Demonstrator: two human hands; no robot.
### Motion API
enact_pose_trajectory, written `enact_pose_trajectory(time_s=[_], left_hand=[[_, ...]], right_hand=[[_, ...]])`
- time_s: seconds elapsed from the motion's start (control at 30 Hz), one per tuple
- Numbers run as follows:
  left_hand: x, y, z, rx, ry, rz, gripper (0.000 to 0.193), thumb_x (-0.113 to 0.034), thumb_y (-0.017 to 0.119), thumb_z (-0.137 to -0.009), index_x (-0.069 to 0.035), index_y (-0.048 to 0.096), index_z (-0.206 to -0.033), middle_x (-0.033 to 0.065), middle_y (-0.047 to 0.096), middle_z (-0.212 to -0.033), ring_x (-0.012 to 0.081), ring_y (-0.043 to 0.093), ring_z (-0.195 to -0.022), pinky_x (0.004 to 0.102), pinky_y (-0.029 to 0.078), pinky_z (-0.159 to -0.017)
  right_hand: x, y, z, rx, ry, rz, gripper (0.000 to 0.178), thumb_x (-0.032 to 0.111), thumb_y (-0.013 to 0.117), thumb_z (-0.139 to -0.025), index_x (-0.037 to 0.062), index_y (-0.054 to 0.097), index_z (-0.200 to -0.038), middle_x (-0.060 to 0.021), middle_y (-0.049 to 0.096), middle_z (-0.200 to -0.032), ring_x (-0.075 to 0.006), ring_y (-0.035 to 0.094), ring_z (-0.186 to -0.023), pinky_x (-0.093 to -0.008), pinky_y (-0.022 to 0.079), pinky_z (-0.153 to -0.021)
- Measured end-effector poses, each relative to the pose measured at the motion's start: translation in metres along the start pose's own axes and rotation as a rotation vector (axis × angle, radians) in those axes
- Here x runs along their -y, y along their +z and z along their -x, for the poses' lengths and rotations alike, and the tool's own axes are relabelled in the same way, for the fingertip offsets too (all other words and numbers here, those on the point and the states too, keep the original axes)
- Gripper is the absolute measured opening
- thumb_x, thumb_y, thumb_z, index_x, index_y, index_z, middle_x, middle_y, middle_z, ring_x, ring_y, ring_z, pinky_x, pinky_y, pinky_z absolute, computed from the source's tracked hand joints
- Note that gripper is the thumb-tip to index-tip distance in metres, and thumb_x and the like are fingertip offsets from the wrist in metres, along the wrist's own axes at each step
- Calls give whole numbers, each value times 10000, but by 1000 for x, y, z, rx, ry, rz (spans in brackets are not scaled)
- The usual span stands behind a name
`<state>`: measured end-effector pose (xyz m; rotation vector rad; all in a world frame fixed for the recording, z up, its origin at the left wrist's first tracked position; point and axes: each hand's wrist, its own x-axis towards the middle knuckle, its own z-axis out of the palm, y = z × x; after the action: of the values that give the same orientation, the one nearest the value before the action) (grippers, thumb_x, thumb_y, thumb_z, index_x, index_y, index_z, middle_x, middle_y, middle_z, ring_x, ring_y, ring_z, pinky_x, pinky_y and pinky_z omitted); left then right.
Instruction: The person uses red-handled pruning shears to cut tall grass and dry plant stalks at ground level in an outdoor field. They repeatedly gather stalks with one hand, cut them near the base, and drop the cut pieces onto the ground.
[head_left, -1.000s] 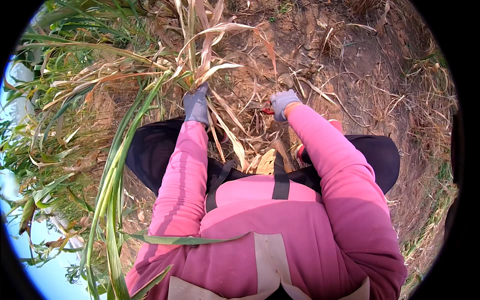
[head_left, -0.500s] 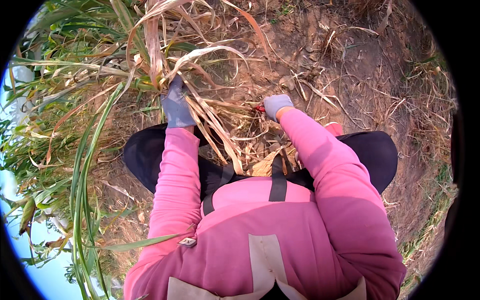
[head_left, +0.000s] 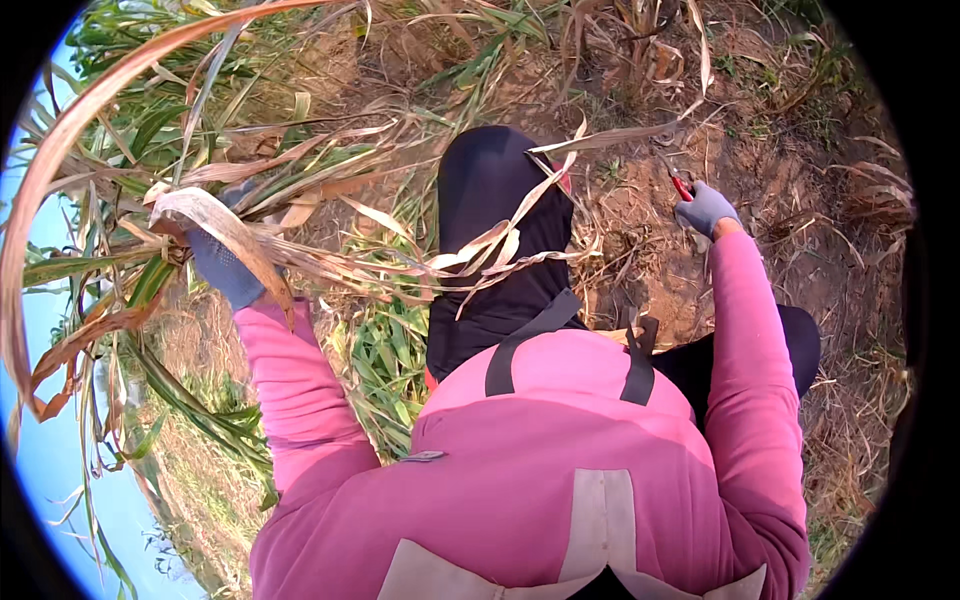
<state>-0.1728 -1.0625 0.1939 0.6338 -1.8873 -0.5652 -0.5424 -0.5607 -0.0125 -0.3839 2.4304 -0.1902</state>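
Observation:
My left hand [head_left: 226, 268], in a grey glove, is raised at the left and closed round a corn stalk [head_left: 172, 228] with dry leaves. A curled dry leaf [head_left: 218, 222] covers part of the fingers, and long tan leaf strips trail from the grip across my dark trouser leg [head_left: 490, 215]. Out to the right, low over the soil, my right hand [head_left: 708, 208], gloved too, is closed on red-handled pruning shears [head_left: 682, 187]. The thin metal end of the shears points up and away from me; its exact shape is hard to make out.
Green and dry corn plants [head_left: 130, 130] stand thick along the left. Reddish soil [head_left: 660, 270] with straw and dry stubble lies ahead and to the right. Green leaves [head_left: 390, 365] lie beside my left leg.
My left hand has swung out to the left with the corn stalk. My right hand has moved right with the pruning shears, away from the stalk base. My left knee has come up.

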Motion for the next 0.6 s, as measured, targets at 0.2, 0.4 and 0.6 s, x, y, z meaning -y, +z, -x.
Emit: enact_pose_trajectory(time_s=[0.2, 0.4, 0.6], left_hand=[[54, -150, 92, -839, -997, 84, 560, -482, 604, -854, -3, 550, -1138, 166, 605, -1123, 280, 614, -882, 422, 512, -748], [92, -187, 256, -934, -1401, -44, 652, -440, 564, -889, 11, 377, -1321, 183, 607, -1119, 278, 600, -988, 415, 475, -828], [113, -190, 286, -1166, -1432, -8, 467, -306, 547, -902, -14, 447, -1253, 149, 613, -1065, 266, 619, -911, 377, 494, -773]], right_hand=[[0, 28, -31, -24, -123, -18, 457, 316, 630, -724, -11, 564, -1035, -232, 635, -964, -362, 616, -921, -390, 455, -814], [-15, 43, -42, 67, -122, -28, 410, 282, 635, -701, -14, 561, -975, -185, 622, -840, -292, 592, -777, -372, 454, -756], [12, 38, -33, 175, -63, -94, 363, 259, 642, -723, -5, 556, -956, -140, 587, -796, -228, 570, -703, -360, 455, -640]])
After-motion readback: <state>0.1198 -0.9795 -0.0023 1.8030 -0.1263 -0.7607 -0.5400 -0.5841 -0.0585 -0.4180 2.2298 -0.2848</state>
